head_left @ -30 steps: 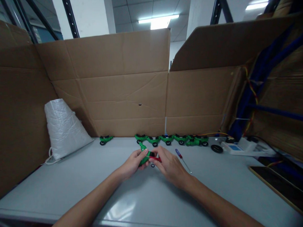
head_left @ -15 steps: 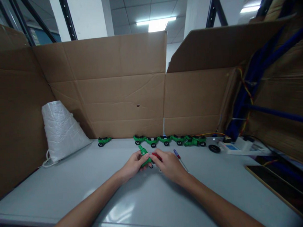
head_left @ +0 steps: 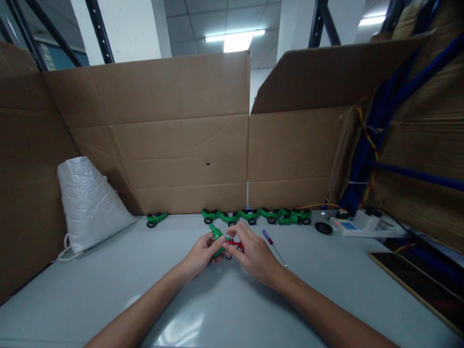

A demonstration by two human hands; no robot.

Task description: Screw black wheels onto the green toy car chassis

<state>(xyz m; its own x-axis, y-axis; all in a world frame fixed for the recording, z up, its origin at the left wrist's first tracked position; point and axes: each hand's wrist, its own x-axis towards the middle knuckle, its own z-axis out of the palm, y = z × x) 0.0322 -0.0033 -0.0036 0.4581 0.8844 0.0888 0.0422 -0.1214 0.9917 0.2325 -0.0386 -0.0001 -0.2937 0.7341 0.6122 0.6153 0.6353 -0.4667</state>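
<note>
Over the middle of the table, my left hand (head_left: 199, 254) is closed around a green toy vehicle (head_left: 216, 232), whose narrow end points away from me. A small dark wheel shows at its underside. My right hand (head_left: 258, 253) meets it from the other side, its fingers bent around a slim red part (head_left: 236, 244) that lies against the toy. Fingers hide much of the red part, so its exact kind cannot be made out. Just right of that hand, a screwdriver (head_left: 269, 238) with a blue and red handle lies on the table.
Several green toy vehicles (head_left: 249, 216) line the back edge, with one more toy vehicle (head_left: 156, 219) farther left. A black ring (head_left: 323, 228) and a white power strip (head_left: 365, 227) sit at right. A white padded bag (head_left: 90, 204) leans at left. Cardboard walls (head_left: 177, 140) enclose the table (head_left: 106, 280).
My right hand's fingers have lifted and opened slightly, so more of the red part shows against the toy. My left hand keeps its hold. The whole view has shifted a little.
</note>
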